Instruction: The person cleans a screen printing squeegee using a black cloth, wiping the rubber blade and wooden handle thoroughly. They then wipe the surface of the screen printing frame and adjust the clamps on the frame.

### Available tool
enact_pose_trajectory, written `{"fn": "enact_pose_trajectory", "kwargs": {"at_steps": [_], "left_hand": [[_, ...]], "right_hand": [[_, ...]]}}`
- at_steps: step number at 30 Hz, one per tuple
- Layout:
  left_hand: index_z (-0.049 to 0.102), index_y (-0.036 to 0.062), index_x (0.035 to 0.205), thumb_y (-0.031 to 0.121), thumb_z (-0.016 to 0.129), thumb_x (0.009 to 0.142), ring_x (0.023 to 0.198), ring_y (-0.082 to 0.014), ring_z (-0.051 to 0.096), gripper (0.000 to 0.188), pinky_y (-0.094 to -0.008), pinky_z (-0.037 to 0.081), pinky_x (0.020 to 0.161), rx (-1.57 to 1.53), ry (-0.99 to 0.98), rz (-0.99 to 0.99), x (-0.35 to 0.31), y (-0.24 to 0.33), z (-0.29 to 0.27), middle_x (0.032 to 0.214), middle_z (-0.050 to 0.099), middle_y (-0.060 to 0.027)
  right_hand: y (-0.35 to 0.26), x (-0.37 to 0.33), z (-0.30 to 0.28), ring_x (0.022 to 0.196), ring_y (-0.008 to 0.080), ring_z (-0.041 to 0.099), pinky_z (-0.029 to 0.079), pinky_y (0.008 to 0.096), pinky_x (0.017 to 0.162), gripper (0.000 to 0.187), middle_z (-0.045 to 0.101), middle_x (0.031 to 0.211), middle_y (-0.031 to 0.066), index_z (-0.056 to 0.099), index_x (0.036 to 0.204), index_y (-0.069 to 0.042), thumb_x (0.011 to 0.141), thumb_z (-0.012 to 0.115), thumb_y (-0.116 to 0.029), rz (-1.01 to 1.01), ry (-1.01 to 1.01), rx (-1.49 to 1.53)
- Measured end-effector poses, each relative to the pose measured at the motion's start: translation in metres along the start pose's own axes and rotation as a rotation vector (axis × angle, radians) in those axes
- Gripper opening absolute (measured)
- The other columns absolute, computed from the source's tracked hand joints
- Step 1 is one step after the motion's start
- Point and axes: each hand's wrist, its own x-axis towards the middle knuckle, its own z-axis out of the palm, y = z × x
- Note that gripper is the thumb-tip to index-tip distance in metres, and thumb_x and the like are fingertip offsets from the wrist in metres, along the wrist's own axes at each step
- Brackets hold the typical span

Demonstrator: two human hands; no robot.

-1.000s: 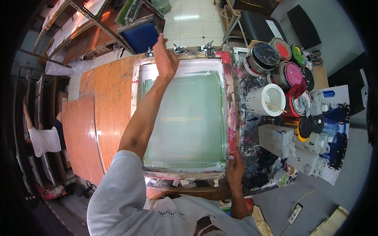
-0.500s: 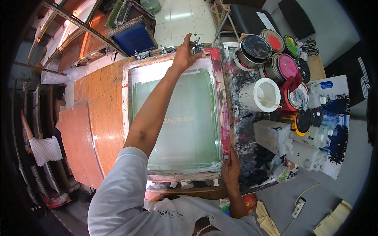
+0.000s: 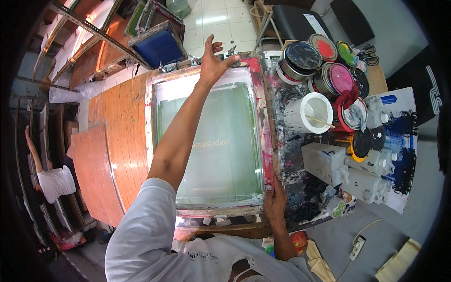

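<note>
A silk-screen frame (image 3: 150,110) lies flat on the bench, its wooden sides stained with ink. Small pale lettering shows in the middle of its green mesh (image 3: 221,164). My left arm crosses over the mesh, and my left hand (image 3: 213,66) is at the far edge with fingers spread and the thumb stretched towards a metal hinge clamp (image 3: 232,52). At the near right corner my right hand (image 3: 276,202) grips the frame's side, thumb on top. Its other fingers are mostly hidden.
To the right stand ink cans (image 3: 300,58), a white bucket (image 3: 309,113) with a stick, and plastic jugs (image 3: 326,162). Scissors (image 3: 369,55) lie beyond. Wooden boards (image 3: 96,164) adjoin the frame's left. Another person (image 3: 57,183) is by the shelves at far left.
My left hand has shifted a little left along the far edge of the frame, its fingers spreading. My right hand has stayed at the near right corner.
</note>
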Motion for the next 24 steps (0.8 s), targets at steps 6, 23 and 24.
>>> {"fn": "enact_pose_trajectory", "kwargs": {"at_steps": [6,23,24], "left_hand": [[0.017,-0.0014,0.156,0.016,0.074,0.086,0.128,-0.0368,0.055,0.092,-0.0448,0.041,0.11,-0.016,0.174,0.174,-0.045,0.004,0.015,0.135,0.057,-0.0243],[0.024,-0.0054,0.151,0.034,0.087,0.076,0.114,-0.0366,0.066,0.105,-0.0419,0.051,0.099,0.233,-0.176,-0.068,-0.006,-0.017,0.009,0.123,0.066,-0.0296],[0.024,-0.0071,0.15,0.031,0.081,0.079,0.116,-0.0407,0.063,0.099,-0.0427,0.048,0.104,0.221,-0.197,-0.066,-0.007,-0.014,0.009,0.126,0.065,-0.0279]], "right_hand": [[-0.009,0.003,-0.001,0.122,0.0435,0.059,0.045,0.0451,0.105,0.045,0.059,0.132,0.0314,0.052,0.138,0.007,0.1,0.046,-0.016,-0.03,-0.005,0.022],[-0.008,0.004,-0.004,0.125,0.0429,0.058,0.044,0.0432,0.107,0.046,0.057,0.136,0.0307,0.05,0.141,0.005,0.097,0.046,-0.01,-0.003,-0.035,0.001],[-0.008,0.004,-0.003,0.125,0.0433,0.057,0.044,0.0433,0.107,0.046,0.056,0.136,0.0306,0.05,0.141,0.005,0.097,0.046,-0.01,0.001,-0.028,0.006]]}}
